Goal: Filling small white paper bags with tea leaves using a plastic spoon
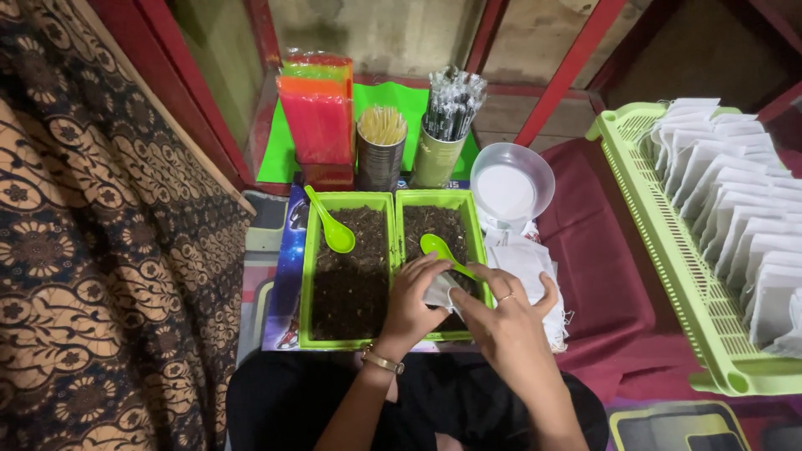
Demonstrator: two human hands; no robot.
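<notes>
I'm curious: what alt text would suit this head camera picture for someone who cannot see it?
Both hands, left hand and right hand, hold a small white bag over the right of two green trays of dark loose material, each with a green spoon. A green basket of white bags stands at the right.

Both forearms reach forward side by side. The left hand [411, 302] curls its fingers inward — a watch on its wrist — while the right hand [508, 321] meets it, fingertips pinched together.

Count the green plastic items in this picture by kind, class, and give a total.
Rectangular green plastic trays of dark loose material: 2
Green plastic spoons: 2
Large slotted green plastic basket of white paper pouches: 1
Total: 5
</notes>
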